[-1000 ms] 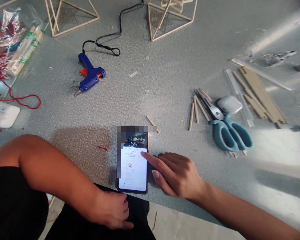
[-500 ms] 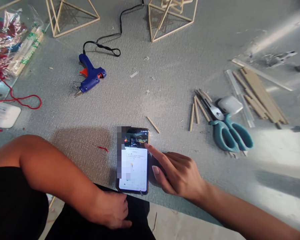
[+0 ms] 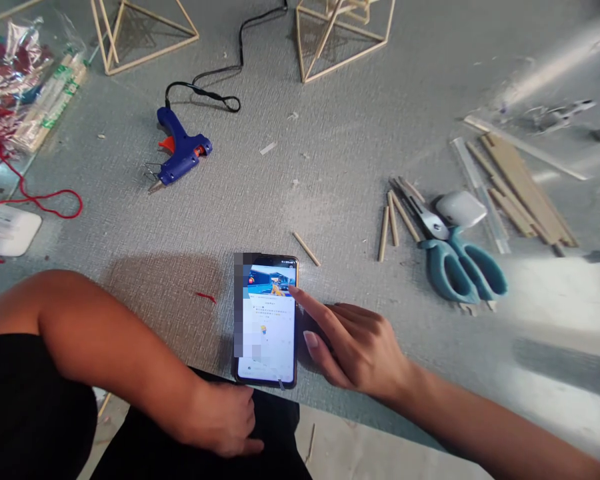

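Note:
A smartphone (image 3: 275, 340) lies screen up at the table's near edge, showing a bright picture above a white page; part of it is pixelated. My right hand (image 3: 357, 343) comes in from the right with its index finger stretched out, the tip at the phone's upper right screen edge. Its thumb stands apart, the other fingers are curled, and it holds nothing. Below and left of the phone, my left hand (image 3: 225, 420) rests on my lap with its fingers folded in; no object shows in it.
Teal-handled scissors (image 3: 463, 270), short wooden sticks (image 3: 383, 233) and a white case (image 3: 461, 209) lie at right. A blue glue gun (image 3: 183, 150) with a black cord lies upper left. Stick frames (image 3: 345, 63) stand at the back. Plastic bags (image 3: 25, 73) and red yarn (image 3: 55, 213) are at left.
The picture at the top of the phone screen has turned from dark to a bright blue scene. Both hands are where they were.

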A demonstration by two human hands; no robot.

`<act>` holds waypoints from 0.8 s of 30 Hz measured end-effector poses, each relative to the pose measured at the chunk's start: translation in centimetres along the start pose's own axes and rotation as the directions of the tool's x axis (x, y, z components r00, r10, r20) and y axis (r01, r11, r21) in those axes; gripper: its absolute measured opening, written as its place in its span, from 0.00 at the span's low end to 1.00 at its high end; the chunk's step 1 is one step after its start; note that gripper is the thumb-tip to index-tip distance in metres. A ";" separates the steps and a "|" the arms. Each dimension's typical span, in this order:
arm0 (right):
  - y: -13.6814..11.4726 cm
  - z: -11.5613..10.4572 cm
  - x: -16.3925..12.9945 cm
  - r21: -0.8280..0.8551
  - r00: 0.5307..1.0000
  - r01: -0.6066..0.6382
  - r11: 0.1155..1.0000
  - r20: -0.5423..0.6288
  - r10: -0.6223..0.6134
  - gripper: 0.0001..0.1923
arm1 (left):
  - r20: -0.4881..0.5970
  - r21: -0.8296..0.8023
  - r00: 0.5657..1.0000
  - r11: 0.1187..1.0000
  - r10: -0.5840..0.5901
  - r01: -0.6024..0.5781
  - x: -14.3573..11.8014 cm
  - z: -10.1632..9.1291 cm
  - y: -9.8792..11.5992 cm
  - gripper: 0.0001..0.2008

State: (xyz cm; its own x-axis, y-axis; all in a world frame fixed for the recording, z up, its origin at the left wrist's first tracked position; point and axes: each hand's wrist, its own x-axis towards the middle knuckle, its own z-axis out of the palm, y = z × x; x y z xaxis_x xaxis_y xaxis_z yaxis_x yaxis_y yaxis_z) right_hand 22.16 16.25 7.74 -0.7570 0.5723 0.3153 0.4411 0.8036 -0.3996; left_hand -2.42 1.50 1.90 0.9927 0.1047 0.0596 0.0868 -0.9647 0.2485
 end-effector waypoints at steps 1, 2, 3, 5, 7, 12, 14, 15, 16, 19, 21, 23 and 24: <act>0.0 0.0 0.0 -0.002 1.000 0.000 1.000 0.000 0.000 0.32 | 0.006 0.004 1.000 1.000 -0.002 0.002 0.0 0.0 0.0 0.23; 0.0 0.0 0.0 -0.006 1.000 0.000 1.000 0.001 0.000 0.32 | 0.010 0.005 1.000 1.000 -0.003 0.003 0.0 0.1 0.0 0.23; 0.0 0.0 0.0 -0.010 1.000 0.001 1.000 0.003 -0.001 0.31 | 0.010 0.000 1.000 1.000 -0.002 0.002 0.0 0.1 0.0 0.24; 0.0 0.0 0.0 -0.021 1.000 -0.001 1.000 0.008 0.001 0.30 | 0.005 -0.024 1.000 1.000 0.001 -0.001 0.0 0.1 0.0 0.24; 0.0 0.0 0.0 -0.024 1.000 0.004 1.000 0.008 -0.004 0.28 | 0.026 -0.048 1.000 0.999 0.000 0.001 0.0 0.2 0.1 0.24; 0.0 -0.1 0.1 -0.024 1.000 0.007 1.000 0.005 -0.007 0.27 | 0.126 -0.096 0.992 0.995 0.004 0.008 0.0 0.4 0.2 0.23; -0.1 -0.1 0.2 -0.028 1.000 0.006 1.000 0.009 -0.006 0.26 | 0.079 -0.074 0.997 0.997 -0.011 0.017 0.0 0.5 0.2 0.24; -0.1 -0.1 0.2 -0.031 1.000 0.003 1.000 0.011 -0.003 0.26 | 0.048 -0.061 0.999 0.998 -0.016 0.019 0.0 0.5 0.2 0.25; -0.1 -0.1 0.2 -0.035 1.000 0.000 0.999 0.015 0.001 0.25 | 0.021 -0.054 1.000 0.998 -0.019 0.020 0.0 0.6 0.2 0.26; -0.2 -0.1 0.2 -0.040 1.000 0.002 0.999 0.011 -0.001 0.23 | -0.010 -0.057 1.000 0.998 -0.026 0.025 0.0 0.7 0.2 0.27; -0.2 0.0 0.2 -0.033 1.000 0.008 0.999 -0.001 -0.008 0.23 | -0.013 -0.058 1.000 0.998 -0.029 0.028 0.0 0.8 0.2 0.26; -0.1 0.0 0.2 -0.021 1.000 0.007 1.000 -0.007 -0.007 0.23 | 0.007 -0.047 1.000 0.999 -0.021 0.021 0.0 1.0 0.3 0.27; -0.1 0.1 0.1 -0.016 1.000 0.004 1.000 -0.004 -0.004 0.23 | 0.021 -0.040 1.000 0.999 -0.014 0.015 0.0 1.1 0.4 0.28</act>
State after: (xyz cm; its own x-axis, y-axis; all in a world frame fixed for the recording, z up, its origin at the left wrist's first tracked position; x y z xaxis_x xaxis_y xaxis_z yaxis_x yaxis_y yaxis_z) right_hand 21.97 16.23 7.79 -0.7569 0.5694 0.3207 0.4452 0.8085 -0.3847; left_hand -2.31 0.86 0.97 0.9929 0.1134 0.0355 0.0985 -0.9526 0.2880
